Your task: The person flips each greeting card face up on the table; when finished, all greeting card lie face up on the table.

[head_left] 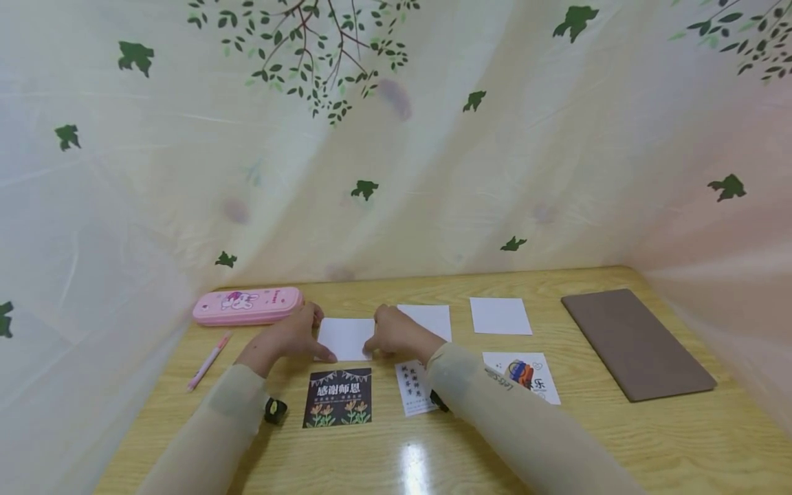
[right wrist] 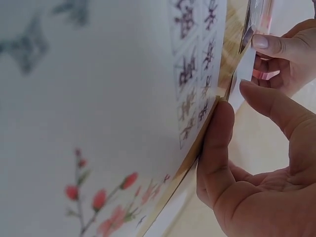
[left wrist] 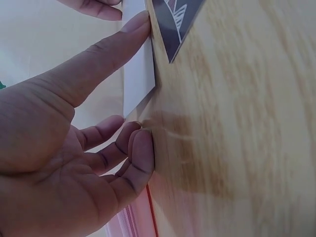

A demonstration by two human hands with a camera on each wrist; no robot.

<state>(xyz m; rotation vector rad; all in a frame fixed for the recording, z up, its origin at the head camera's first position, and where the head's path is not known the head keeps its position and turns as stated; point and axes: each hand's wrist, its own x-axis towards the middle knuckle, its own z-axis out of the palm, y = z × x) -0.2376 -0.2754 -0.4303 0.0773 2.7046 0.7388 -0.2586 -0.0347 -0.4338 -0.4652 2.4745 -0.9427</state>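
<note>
At the far left, a pink pencil case (head_left: 235,311) is lying along the back of the counter (head_left: 346,457), with a pink-and-white pen (head_left: 209,362) resting in front of it. Next, the left hand (head_left: 287,337) is holding the left side of a blank white card (head_left: 344,339) – its thumb is bearing on the near corner, its fingers are curling at the far corner. The card is sitting directly behind a dark printed card (head_left: 337,397), well apart from the pen. The right hand (head_left: 399,335) is grasping the opposite side, thumb and fingers at the edge; whether the card is lying fully flat cannot be told. To the right, a middle blank card (head_left: 430,317), a lettered card (head_left: 413,393), a right-hand blank card (head_left: 501,316) and a cartoon card (head_left: 541,381) are completing 2 rows of 3, with a brown folder (head_left: 637,344) lying beyond.

Judgement: the step in hand appears to be squaring 1 blank card into the back row. The next move is calling for an even release by both hands – without dragging the card askew.
</note>
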